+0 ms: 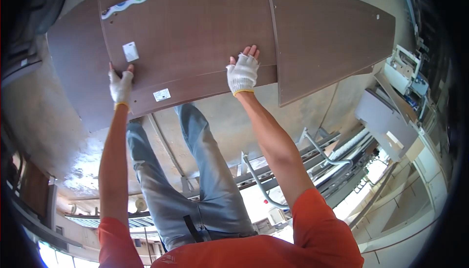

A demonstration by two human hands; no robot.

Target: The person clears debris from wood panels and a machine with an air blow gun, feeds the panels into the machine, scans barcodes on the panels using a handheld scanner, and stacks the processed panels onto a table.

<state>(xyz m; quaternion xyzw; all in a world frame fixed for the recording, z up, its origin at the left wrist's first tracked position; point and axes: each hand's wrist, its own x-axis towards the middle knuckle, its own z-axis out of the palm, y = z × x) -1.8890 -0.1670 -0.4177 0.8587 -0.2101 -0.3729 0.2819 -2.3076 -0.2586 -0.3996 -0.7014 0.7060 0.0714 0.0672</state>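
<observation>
A stack of brown wooden boards lies in front of me. The upper brown board has small holes, white labels and a torn colourful sticker at its far left corner. My left hand, in a white fingerless glove, is at this board's left edge, thumb on top and fingers along the side, partly hidden. My right hand, gloved the same way, rests flat near the board's right end with nothing in its grasp. Just right of it lies another brown board with a slanted end.
A further brown board sticks out on the left. My legs stand at the stack's near side on a worn concrete floor. To the right are a grey panel, bent metal tubes and a white-framed machine.
</observation>
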